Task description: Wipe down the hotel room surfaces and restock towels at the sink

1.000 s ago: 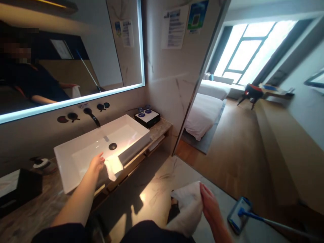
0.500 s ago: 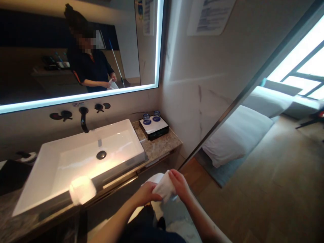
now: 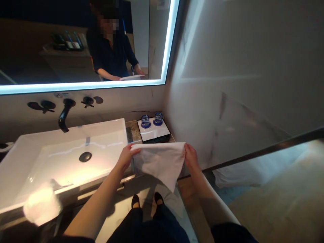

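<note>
A white cloth [image 3: 160,162] is stretched out between both my hands, in front of the counter's right end. My left hand [image 3: 126,158] pinches its upper left corner and my right hand [image 3: 191,156] pinches its upper right corner. The cloth hangs down to a point below them. Another white cloth [image 3: 42,206] lies draped over the front rim of the white rectangular basin [image 3: 15,199] at the lower left, apart from both hands.
A black wall tap [image 3: 63,116] juts over the basin. Just beyond the held cloth a black tray [image 3: 154,133] with two blue-lidded glasses sits on the stone counter. A lit mirror [image 3: 50,40] hangs above. A marble wall stands on the right, beside a doorway to a wooden floor.
My hands have risen from a bunched cloth near my lap and spread it wide in front of the counter. The view turned left and down, away from the bedroom.
</note>
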Demonstrator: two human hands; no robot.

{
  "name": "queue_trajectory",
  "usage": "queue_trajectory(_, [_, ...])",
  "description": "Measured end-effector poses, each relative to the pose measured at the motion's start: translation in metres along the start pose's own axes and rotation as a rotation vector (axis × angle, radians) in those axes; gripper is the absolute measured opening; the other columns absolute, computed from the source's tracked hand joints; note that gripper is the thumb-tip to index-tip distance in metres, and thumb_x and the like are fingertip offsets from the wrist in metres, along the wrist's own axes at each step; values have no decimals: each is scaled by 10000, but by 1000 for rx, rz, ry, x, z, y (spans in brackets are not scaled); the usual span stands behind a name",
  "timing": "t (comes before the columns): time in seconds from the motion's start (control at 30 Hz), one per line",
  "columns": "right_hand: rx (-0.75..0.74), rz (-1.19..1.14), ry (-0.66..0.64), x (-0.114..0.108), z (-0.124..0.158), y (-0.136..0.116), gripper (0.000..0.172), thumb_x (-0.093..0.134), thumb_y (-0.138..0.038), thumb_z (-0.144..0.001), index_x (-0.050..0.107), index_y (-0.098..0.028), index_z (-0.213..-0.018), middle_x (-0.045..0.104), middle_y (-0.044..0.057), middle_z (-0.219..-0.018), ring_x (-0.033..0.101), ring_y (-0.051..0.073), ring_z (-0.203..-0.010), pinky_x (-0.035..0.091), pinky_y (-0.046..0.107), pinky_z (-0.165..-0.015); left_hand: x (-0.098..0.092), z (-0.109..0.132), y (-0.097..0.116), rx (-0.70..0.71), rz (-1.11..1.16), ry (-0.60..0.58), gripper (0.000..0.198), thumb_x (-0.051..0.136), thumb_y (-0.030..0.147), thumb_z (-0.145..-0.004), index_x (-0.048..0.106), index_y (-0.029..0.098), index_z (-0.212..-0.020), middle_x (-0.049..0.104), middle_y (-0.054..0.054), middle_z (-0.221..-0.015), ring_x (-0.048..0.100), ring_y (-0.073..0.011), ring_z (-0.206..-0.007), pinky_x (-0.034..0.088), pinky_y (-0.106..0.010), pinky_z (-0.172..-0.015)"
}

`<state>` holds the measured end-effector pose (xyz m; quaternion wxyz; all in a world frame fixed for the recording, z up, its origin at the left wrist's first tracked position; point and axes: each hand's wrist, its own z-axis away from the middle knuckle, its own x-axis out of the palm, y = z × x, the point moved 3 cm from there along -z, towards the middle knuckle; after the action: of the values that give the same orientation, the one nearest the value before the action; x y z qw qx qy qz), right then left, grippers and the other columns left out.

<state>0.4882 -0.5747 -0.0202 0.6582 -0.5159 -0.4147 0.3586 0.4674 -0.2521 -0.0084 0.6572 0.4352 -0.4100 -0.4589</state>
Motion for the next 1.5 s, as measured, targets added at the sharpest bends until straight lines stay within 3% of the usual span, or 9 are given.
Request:
queue_trajectory(0.1, [-64,29,-40,1,-43,-2,464,688,-595,-638,636,-160,-791,638,-4,-736,537,136,-679,435,252,-653,13,-14,3,43,173,58,545,879,375,-402,663,113,-829,671,-50,-761,561,-165,-683,434,-263,-681])
queue_trajectory(0.2, [-74,144,-108,-10,-68,23,470,625,-622,-691,619,-162,-790,615,-8,-721,518,137,-665,418,250,-627,16,-17,-20,75,63,102,545,816,546,-530,680,114,-834,677,-60,-782,559,-179,-736,431,-270,-726])
queue_trajectory(0.33, [-68,421,-165,-32,-83,91,524,498,-678,-733,615,-168,-760,638,22,-710,537,169,-684,433,277,-652,23,-17,-94,38,-334,181,488,616,632,-677,657,148,-729,628,-41,-697,533,-198,-710,381,-280,-669])
queue_trajectory(0.47, [-34,576,-208,-47,-92,158,440,509,-616,-733,602,-191,-665,630,41,-637,532,191,-639,424,303,-648,30,-18,-173,-67,-463,340,298,524,433,-740,570,170,-607,578,-48,-611,509,-203,-647,327,-292,-637])
queue_trajectory(0.57, [-33,672,-211,-52,-98,186,338,511,-503,-774,605,-197,-667,640,62,-651,543,206,-642,418,311,-653,27,-17,-205,-127,-539,440,266,496,330,-783,500,185,-560,525,-42,-562,489,-199,-612,282,-295,-623])
queue_trajectory(0.7, [-70,730,-229,-50,-105,199,323,476,-455,-829,638,-188,-746,679,87,-739,576,220,-703,440,316,-698,22,-19,-213,-113,-593,491,253,494,315,-849,523,170,-643,539,-39,-626,506,-200,-659,288,-289,-638])
queue_trajectory(1.0, [-164,754,-196,-31,-124,199,553,314,-594,-890,646,-152,-904,713,118,-865,607,225,-789,469,313,-747,27,-38,-185,5,-644,518,264,427,319,-952,495,178,-739,537,-8,-681,497,-168,-691,322,-252,-638])
queue_trajectory(1.23, [-188,901,-249,-53,-101,210,491,381,-556,-882,689,-176,-844,716,107,-785,610,233,-700,458,323,-669,20,-13,-218,-124,-785,509,203,514,226,-930,602,133,-772,627,-88,-705,551,-205,-660,289,-278,-620])
queue_trajectory(1.5, [-328,972,-200,-57,-94,202,516,382,-530,-952,689,-122,-1021,709,169,-950,633,276,-845,497,404,-806,22,-7,-225,-69,-910,526,312,490,253,-958,645,60,-1148,687,-203,-1060,645,-305,-969,467,-362,-819])
